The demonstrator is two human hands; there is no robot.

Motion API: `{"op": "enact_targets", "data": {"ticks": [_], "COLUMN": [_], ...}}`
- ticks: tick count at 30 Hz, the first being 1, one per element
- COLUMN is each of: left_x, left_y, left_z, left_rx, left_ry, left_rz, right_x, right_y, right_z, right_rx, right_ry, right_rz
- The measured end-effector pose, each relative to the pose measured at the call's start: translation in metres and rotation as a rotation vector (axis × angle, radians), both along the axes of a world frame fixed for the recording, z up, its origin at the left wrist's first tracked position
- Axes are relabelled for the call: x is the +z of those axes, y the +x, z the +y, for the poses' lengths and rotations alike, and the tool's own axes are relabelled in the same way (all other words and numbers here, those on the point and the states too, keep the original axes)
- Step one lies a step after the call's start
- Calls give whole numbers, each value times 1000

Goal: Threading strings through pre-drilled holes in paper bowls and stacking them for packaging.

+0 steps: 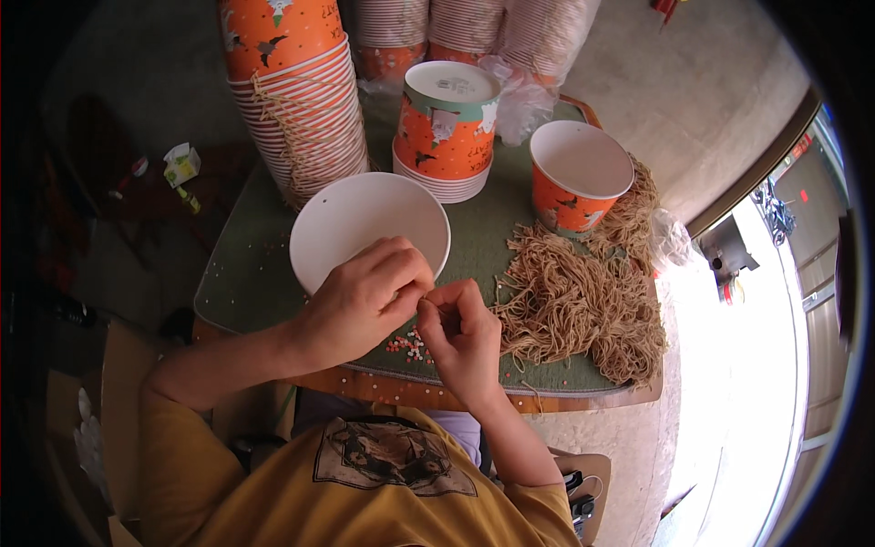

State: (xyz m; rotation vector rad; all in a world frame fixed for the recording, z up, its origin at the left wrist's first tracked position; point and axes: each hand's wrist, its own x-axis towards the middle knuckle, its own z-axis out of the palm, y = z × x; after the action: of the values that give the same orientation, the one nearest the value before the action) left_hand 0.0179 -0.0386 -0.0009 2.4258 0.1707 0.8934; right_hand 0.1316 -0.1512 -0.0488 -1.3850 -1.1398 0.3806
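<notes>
My left hand (pixel 369 290) and my right hand (pixel 462 341) meet over the near edge of the table, fingertips pinched together. What lies between them is hidden; it may be a thin piece of string. Just beyond, a paper bucket (pixel 360 219) shows its white inside and a small hole near its rim; my left hand covers part of its near side. Below the fingers lie small red and white dots (pixel 412 346). Right of my right hand is a heap of tan string (pixel 574 310).
A tall stack of orange printed paper buckets (pixel 305 118), hung with strings, stands far left. An upside-down stack (pixel 447 137) is at the middle back. One upright bucket (pixel 581 164) stands behind the string. Wrapped stacks (pixel 465 27) are farther back. A cardboard box (pixel 123 383) is lower left.
</notes>
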Motion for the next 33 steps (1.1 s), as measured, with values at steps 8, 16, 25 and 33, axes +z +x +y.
{"op": "enact_targets", "data": {"ticks": [8,16,25,33], "left_x": [6,-1,-3,-4], "left_y": [3,9,11,11], "left_z": [12,30,28,21], "left_rx": [-64,-268,-250,-255], "left_ry": [-387,-624,-743,-608], "left_rz": [168,226,276,245], "right_x": [-3,-7,2,0], "right_y": [8,9,20,33], "right_z": [2,5,2,2], "right_rx": [45,-151,-299,309], "right_ry": [-22,97,164,-103], "right_rz": [303,-41,-763,736]}}
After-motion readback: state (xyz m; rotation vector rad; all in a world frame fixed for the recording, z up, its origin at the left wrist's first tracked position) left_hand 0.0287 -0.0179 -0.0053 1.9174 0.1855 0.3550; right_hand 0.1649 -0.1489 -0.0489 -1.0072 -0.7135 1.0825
